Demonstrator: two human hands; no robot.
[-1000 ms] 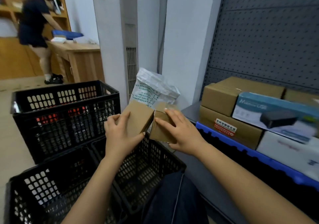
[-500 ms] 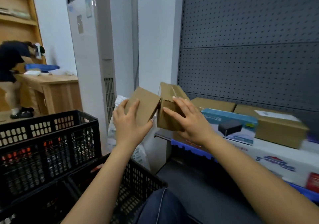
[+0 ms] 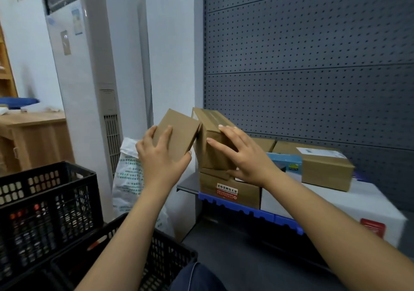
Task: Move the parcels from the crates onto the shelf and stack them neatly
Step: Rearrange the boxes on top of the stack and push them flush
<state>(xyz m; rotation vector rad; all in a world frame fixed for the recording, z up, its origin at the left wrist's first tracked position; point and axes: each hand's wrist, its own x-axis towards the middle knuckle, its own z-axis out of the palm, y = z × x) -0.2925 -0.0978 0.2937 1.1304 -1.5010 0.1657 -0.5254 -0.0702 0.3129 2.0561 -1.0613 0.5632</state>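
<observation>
Two cardboard parcels hung mid-frame above the left end of the shelf (image 3: 187,186): the left hand (image 3: 161,159) gripped the flat parcel (image 3: 179,131) round its lower corner, the right hand (image 3: 245,159) clasped the taller parcel (image 3: 209,150). Both looked light and stiff, best held across opposite faces.

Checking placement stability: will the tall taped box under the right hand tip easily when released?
Possibly: the taped box stands on end, taller than wide. Probably stiff, its edges crisp under the right hand. Likely light: held one-handed.

Five brown parcels (image 3: 179,131), one blue box (image 3: 289,163), one white box (image 3: 324,203).
</observation>
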